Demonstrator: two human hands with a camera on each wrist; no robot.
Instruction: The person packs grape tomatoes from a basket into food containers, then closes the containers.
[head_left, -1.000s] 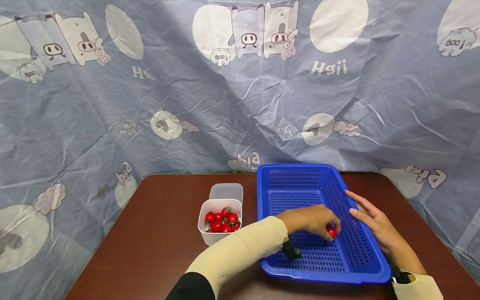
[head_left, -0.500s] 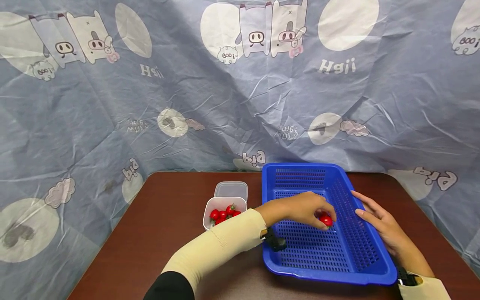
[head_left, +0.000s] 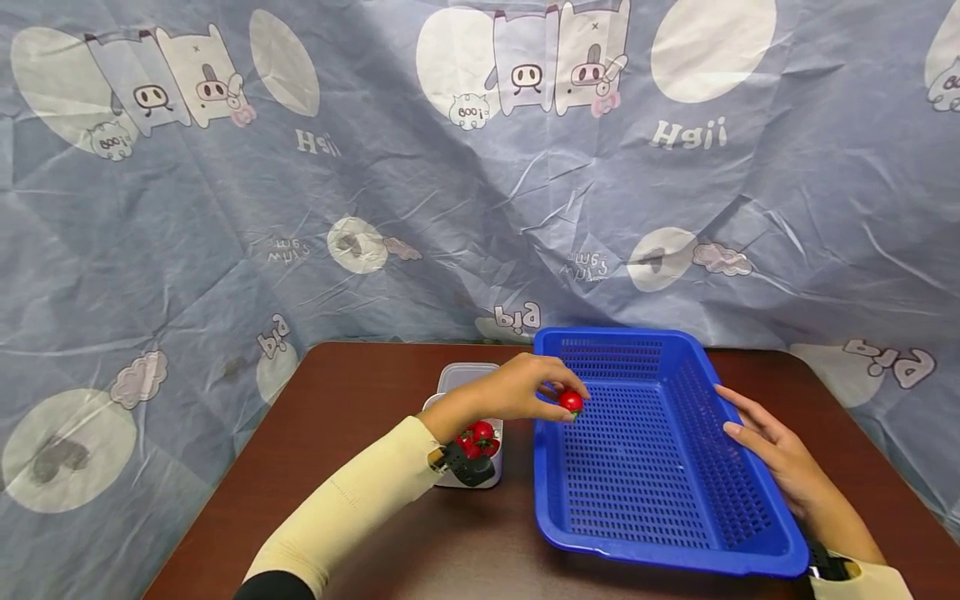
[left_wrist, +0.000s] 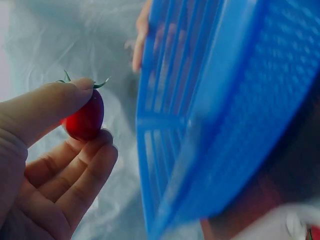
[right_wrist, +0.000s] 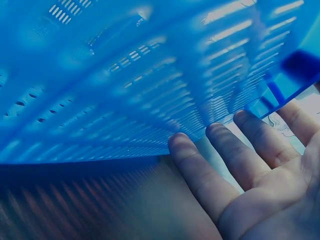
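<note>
My left hand [head_left: 525, 387] pinches a cherry tomato [head_left: 571, 402] between thumb and fingers, above the left rim of the blue plastic basket [head_left: 663, 560]. In the left wrist view the tomato [left_wrist: 85, 117] shows its green stem leaves under the thumb. Below my left wrist, a white plastic box [head_left: 480, 479] contains several more cherry tomatoes [head_left: 480, 437], partly hidden by the arm. My right hand [head_left: 795, 471] is at the basket's right side, thumb at the rim. In the right wrist view its straight fingers [right_wrist: 240, 160] touch the outside of the slotted wall.
A translucent lid [head_left: 461, 375] lies behind the white box, partly covered by the left hand. Everything stands on a dark brown table [head_left: 360, 392]. A grey-blue printed cloth [head_left: 420, 192] hangs along the table's back and sides.
My left hand has lifted the cherry tomato from inside the basket and carried it left to the left rim. My right hand stays at the basket's right side. The head view has shifted slightly.
</note>
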